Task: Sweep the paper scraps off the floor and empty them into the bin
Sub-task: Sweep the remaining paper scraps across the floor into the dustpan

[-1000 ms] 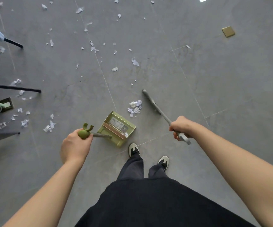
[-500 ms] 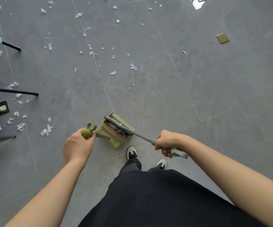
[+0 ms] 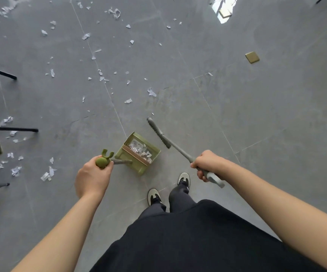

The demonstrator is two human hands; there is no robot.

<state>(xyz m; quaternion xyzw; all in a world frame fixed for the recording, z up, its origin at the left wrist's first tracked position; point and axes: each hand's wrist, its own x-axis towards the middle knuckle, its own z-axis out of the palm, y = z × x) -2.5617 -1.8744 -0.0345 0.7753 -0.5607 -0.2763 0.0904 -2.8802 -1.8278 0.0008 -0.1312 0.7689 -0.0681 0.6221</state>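
Your left hand [image 3: 92, 177] grips the dustpan [image 3: 139, 152] handle, the pan holding scraps just right of it on the floor [image 3: 256, 124], while your right hand [image 3: 207, 163] clasps the broom [image 3: 158, 132] beyond.

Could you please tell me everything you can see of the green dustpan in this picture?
The green dustpan is a small olive box-shaped pan, plastic by its look, with a comb-like strip across its rear. White paper scraps lie inside. It sits on the grey tiled floor just ahead of the shoes. Its long grey handle ends in a round green knob with a forked clip, which the left hand grips. The broom does not touch it.
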